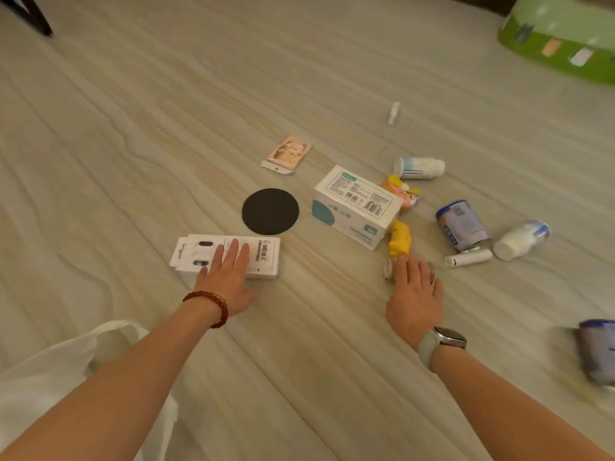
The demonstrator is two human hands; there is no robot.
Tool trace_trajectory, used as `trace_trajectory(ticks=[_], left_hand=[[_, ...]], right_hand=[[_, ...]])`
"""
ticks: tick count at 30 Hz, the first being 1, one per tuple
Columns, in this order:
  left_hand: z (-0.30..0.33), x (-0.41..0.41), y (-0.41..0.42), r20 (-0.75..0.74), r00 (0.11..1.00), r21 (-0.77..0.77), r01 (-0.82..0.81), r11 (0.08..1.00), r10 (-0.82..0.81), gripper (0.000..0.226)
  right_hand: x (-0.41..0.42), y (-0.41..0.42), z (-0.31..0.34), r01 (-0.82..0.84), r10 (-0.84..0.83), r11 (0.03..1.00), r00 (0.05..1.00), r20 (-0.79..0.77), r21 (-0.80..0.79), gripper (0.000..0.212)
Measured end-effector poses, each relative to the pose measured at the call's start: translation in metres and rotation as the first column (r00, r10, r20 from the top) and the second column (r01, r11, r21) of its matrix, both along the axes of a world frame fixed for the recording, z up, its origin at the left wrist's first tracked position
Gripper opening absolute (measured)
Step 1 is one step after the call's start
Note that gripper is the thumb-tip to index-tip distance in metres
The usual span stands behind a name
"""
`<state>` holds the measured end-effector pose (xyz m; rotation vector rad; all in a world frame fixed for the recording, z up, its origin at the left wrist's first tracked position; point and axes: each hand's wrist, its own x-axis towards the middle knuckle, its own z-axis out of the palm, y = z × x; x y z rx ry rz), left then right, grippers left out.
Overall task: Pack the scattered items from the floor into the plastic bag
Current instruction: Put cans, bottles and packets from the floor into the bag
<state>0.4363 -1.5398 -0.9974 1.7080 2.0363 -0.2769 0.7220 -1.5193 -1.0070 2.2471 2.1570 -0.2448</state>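
My left hand [227,279] lies flat, fingers apart, on a flat white product box [256,252] on the floor. My right hand [414,296] is spread over a small object whose edge shows at its fingers; what it is I cannot tell. Just beyond it lie a yellow toy [400,241] and a white-and-teal carton [357,204]. A black round disc [270,211] and a pink packet [289,154] lie further out. The white plastic bag [50,377] sits at the lower left beside my left arm.
To the right lie a blue can [461,225], two white bottles [420,168] [520,239], a white tube [467,258] and a small white spray bottle [394,113]. A blurred purple container [597,351] is at the right edge. A green package [562,41] sits far right.
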Motion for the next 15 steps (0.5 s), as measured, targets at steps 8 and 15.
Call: trace_trajectory(ticks=[8,15], left_hand=[[-0.010,0.021,-0.050,-0.094,0.974,0.299,0.225,0.927,-0.206,0.056],[-0.020,0.018,-0.070,0.013,0.980,0.130,0.196,0.972,-0.200,0.090]], right_hand=[[-0.020,-0.043,-0.007,-0.157,0.161,0.986,0.982,-0.096,0.050,0.058],[-0.048,-0.087,-0.022,-0.032,0.041,0.999,0.962,-0.272,0.039,0.061]])
